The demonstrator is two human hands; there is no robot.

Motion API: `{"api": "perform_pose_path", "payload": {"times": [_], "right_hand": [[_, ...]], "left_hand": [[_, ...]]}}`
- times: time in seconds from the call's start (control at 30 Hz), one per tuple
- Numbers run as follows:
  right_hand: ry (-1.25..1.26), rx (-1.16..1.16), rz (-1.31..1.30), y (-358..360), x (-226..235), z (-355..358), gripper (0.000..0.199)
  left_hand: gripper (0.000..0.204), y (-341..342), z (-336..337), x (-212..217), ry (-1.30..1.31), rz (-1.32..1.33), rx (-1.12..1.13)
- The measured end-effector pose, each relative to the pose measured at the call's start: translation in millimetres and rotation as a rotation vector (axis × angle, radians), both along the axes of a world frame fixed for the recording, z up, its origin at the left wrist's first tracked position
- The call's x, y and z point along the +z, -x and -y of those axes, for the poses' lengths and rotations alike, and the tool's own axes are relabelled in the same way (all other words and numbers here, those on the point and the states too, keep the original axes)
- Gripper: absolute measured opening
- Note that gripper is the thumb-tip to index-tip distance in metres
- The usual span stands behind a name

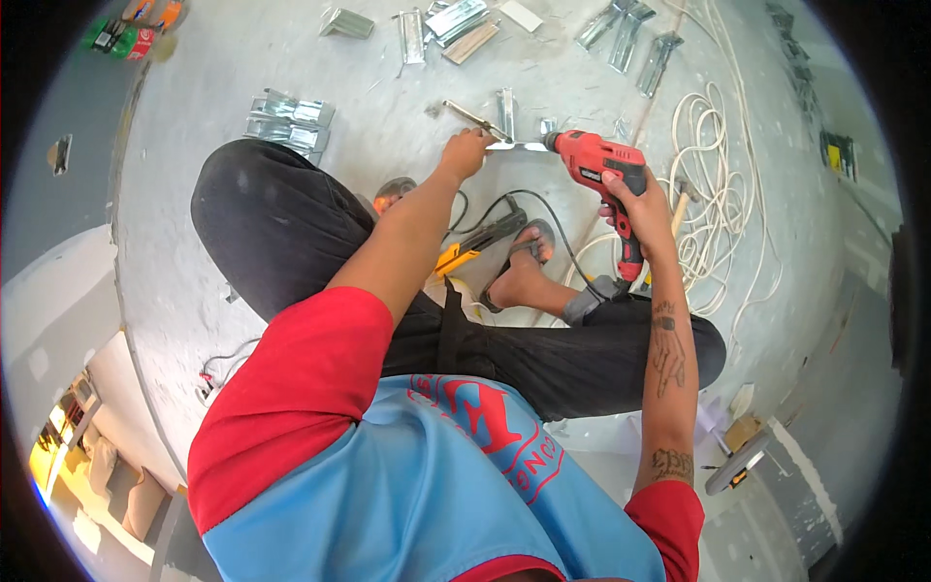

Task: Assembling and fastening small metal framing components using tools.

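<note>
My right hand (638,209) is wrapped round the grip of a red and black corded power drill (593,160), which points left. Its front end meets a bright metal strip (514,146) just above the floor. The fingers of my left hand (467,152) are closed at the strip's left end; exactly how they grip it is hidden. A thin metal rod (469,115) slants up and left from these fingers. A short shiny metal channel piece (506,112) lies just beyond them.
Several bent metal pieces (456,21) lie ahead, with a stack (289,121) beyond my left knee. A coiled white cable (713,165) and a hammer (683,199) are at right. A yellow and black tool (480,241) and black cord (558,218) lie between my legs.
</note>
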State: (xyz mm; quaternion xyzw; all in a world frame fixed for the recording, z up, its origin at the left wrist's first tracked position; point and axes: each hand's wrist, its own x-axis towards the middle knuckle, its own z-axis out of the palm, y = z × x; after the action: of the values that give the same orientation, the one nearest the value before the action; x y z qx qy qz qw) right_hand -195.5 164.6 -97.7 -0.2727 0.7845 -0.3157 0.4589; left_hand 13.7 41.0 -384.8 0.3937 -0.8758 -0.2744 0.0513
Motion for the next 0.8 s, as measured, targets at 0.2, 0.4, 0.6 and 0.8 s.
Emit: {"api": "perform_pose_path", "payload": {"times": [0.2,0.4,0.6,0.8], "right_hand": [[-0.037,0.098,-0.116,-15.4,-19.4,15.1,0.051],[-0.084,0.161,-0.16,-23.7,-24.8,22.1,0.056],[-0.096,0.194,-0.203,-28.5,-29.7,25.2,0.057],[-0.138,0.25,-0.239,-34.0,-23.6,35.4,0.057]], "left_hand": [[0.029,6.5,-7.5,7.9,-0.034,0.092,0.057],[0.025,10.5,-6.2,4.7,-0.088,0.082,0.089],[0.024,11.7,-6.5,-4.2,-0.068,0.063,0.102],[0.028,8.5,-6.1,-1.1,-0.081,0.085,0.098]]}}
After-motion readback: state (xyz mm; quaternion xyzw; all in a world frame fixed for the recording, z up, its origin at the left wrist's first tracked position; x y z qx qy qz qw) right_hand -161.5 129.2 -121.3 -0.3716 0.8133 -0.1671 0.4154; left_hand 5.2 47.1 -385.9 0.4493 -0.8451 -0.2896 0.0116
